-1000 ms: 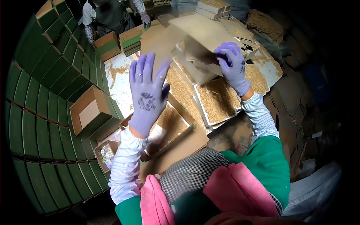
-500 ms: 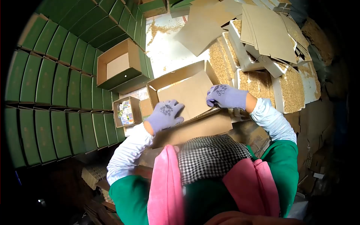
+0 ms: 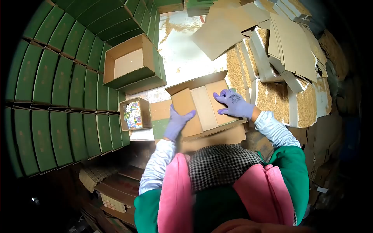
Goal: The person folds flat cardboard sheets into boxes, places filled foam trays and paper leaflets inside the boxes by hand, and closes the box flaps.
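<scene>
Single head-worn view, facing forward and steeply down, near above the pink cloth [image 3: 174, 194], left hand [image 3: 178, 122] and right hand [image 3: 234, 104] close around mid-frame, green boxes [image 3: 46, 83] along left side, husk-like-filled trays [image 3: 271, 100] farther out at right, dark curved border.

Black-and-white checked apron [image 3: 221, 163]

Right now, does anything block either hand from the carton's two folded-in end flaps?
Nothing visible does: the left hand is at the left end flap, and the right hand is over the right end flap.
</scene>
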### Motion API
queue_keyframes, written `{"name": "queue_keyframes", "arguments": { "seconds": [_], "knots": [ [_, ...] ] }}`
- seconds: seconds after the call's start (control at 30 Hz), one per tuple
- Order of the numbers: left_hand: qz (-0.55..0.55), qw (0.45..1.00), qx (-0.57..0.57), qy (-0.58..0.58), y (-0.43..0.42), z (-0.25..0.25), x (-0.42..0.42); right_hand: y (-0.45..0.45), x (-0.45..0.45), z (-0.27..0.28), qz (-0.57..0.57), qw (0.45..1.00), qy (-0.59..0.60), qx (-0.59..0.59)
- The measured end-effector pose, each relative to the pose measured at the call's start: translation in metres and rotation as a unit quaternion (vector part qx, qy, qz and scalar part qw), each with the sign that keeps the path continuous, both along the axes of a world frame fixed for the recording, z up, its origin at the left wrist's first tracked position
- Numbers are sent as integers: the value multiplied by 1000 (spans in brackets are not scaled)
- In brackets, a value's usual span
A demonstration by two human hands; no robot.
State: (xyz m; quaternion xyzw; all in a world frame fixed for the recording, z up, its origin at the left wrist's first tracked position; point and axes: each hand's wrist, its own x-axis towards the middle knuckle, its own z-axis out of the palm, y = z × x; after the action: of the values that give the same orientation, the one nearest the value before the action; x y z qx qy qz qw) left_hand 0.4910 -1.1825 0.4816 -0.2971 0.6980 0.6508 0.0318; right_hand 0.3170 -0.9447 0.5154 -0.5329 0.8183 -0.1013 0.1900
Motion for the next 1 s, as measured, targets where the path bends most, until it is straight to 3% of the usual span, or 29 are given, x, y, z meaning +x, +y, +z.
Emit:
{"name": "queue_keyframes", "arguments": {
  "seconds": [0.03, 0.1, 0.13, 0.17, 0.2, 0.23, 0.27, 0.37, 0.43, 0.47, 0.5, 0.57, 0.63, 0.67, 0.77, 0.83, 0.87, 0.97, 1.0],
  "knots": [
    [53, 998, -34, 1, 13, -6, -5, 0, -4, -6, -19, 998, -60, 2],
    [94, 995, -23, -1, 8, -9, 6, 9, -4, 6, -135, 983, 92, -83],
    [83, 991, -86, 63, -3, -56, 12, 18, -8, -33, -243, 967, 21, -75],
    [76, 992, -82, 62, -10, -56, 13, 25, -9, -99, -322, 938, -127, -22],
    [64, 993, -78, 60, -17, -54, 16, 13, 3, -72, -313, 891, -301, -132],
    [50, 994, -73, 60, -22, -50, 16, 0, 14, -32, -294, 804, -462, -232],
    [36, 998, -36, 42, -23, -3, 11, -5, 21, -26, -333, 754, -498, -269],
    [50, 974, 102, 198, -65, 31, -7, -34, 22, 13, -369, 607, -597, -373],
    [155, 949, -39, 271, -130, 65, -20, -49, -1, 21, -371, 485, -681, -404],
    [273, 890, -258, 257, -169, 67, -22, -72, -12, 31, -369, 459, -678, -440],
    [375, 772, -459, 229, -212, 62, -21, -92, -29, 31, -346, 452, -679, -464],
    [357, 861, -314, 182, -306, 10, -5, -143, -68, 17, -295, 452, -656, -528],
    [213, 947, -98, 217, -341, -24, 0, -199, -102, -6, -295, 553, -541, -562],
    [181, 957, -95, 208, -348, -27, 0, -233, -103, 12, -256, 517, -623, -529],
    [139, 950, -174, 219, -364, -56, -5, -327, -92, 26, -172, 590, -655, -440],
    [189, 948, -161, 200, -351, -52, -3, -381, -78, -4, -166, 666, -584, -434],
    [232, 929, -133, 256, -340, -47, -3, -396, -71, -16, -206, 751, -472, -413],
    [220, 923, -57, 311, -328, -48, -1, -406, -77, -21, -222, 753, -482, -389],
    [174, 959, -135, 179, -340, -45, 7, -390, -65, 5, -232, 770, -474, -357]
  ]
}}
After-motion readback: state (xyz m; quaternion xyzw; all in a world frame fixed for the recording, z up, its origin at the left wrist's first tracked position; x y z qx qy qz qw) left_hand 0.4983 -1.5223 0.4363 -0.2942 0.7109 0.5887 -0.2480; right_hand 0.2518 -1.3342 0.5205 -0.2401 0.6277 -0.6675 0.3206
